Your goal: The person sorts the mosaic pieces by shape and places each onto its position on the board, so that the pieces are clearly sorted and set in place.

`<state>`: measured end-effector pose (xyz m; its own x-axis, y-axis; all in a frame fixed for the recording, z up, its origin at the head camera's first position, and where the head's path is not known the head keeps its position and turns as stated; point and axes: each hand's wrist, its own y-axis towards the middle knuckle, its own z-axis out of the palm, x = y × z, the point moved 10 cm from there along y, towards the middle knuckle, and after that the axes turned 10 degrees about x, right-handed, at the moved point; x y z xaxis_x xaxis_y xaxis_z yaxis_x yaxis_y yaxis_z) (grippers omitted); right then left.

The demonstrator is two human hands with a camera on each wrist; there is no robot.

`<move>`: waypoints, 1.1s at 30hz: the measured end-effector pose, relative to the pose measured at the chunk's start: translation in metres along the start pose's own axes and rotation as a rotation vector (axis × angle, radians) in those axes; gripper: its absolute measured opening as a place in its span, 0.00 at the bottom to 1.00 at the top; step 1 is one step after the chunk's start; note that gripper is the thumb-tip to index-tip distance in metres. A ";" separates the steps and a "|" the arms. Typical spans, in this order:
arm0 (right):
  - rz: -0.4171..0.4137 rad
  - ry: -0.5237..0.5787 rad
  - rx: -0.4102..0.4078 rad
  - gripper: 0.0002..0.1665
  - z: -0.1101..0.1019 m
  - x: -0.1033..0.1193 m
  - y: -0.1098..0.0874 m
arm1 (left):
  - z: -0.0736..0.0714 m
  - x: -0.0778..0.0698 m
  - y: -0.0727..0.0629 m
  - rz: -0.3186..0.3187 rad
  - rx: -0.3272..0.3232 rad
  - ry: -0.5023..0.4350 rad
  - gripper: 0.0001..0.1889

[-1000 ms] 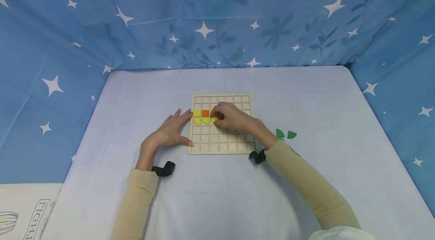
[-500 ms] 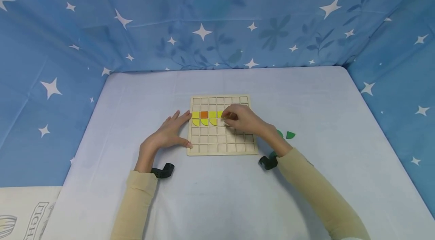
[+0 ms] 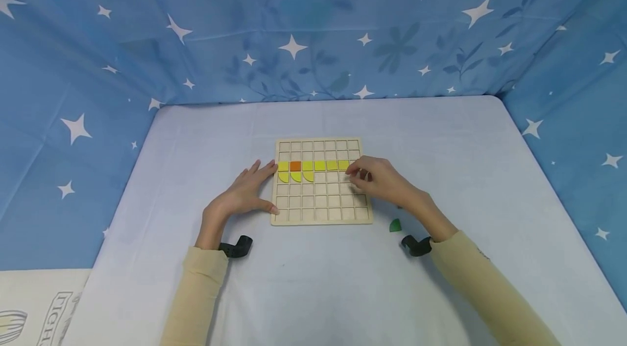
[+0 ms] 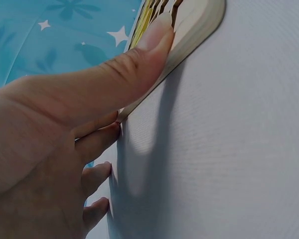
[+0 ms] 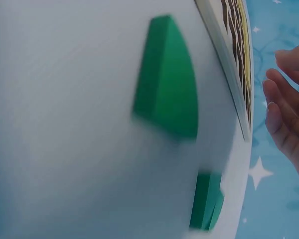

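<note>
A square wooden grid board (image 3: 320,216) lies on the white table. One of its rows holds an orange square tile (image 3: 295,166) among several yellow square tiles (image 3: 319,165). Below them, at the left, sit 3 yellow quarter-circle tiles (image 3: 296,177). My left hand (image 3: 242,191) is spread at the board's left side, its thumb resting on the lower left edge. My right hand (image 3: 382,178) is over the board's right edge, fingertips near the right end of the yellow row. In the right wrist view its fingers are loosely bent, with a gap from the thumb and nothing seen between them.
A green quarter-circle tile (image 3: 395,225) lies right of the board's lower corner; other green pieces are mostly hidden under my right forearm. In the right wrist view, a large green tile (image 5: 174,79) appears blurred. A blue star-patterned curtain (image 3: 313,25) surrounds the table.
My right hand has moved right along the row, from the third column to the board's right edge, uncovering yellow square tiles. My left hand has stayed in place.
</note>
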<state>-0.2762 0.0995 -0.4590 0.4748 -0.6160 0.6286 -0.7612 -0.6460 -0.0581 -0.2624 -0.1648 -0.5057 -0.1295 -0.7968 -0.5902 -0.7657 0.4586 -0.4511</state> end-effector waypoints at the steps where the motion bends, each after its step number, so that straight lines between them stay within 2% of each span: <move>1: -0.002 -0.007 -0.006 0.11 -0.002 -0.002 -0.005 | 0.000 0.000 0.000 0.001 0.000 -0.001 0.60; 5: 0.008 -0.035 -0.031 0.11 -0.011 -0.006 -0.023 | -0.002 -0.001 0.001 0.004 -0.003 0.002 0.60; 11: 0.066 -0.060 -0.057 0.12 -0.023 -0.017 -0.046 | -0.005 -0.002 0.003 0.001 0.000 -0.004 0.61; 17: 0.080 -0.083 -0.076 0.12 -0.026 -0.031 -0.069 | 0.003 0.000 0.002 -0.007 -0.003 -0.003 0.61; 25: 0.096 -0.094 -0.037 0.16 -0.018 -0.043 -0.096 | 0.015 0.006 -0.006 -0.018 -0.004 -0.008 0.62; 33: 0.131 -0.070 -0.028 0.20 -0.021 -0.049 -0.107 | 0.005 -0.001 -0.006 -0.008 -0.029 -0.009 0.61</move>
<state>-0.2273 0.2088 -0.4674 0.3999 -0.7247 0.5611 -0.8300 -0.5460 -0.1136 -0.2544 -0.1647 -0.5061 -0.1183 -0.7967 -0.5927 -0.7848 0.4407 -0.4358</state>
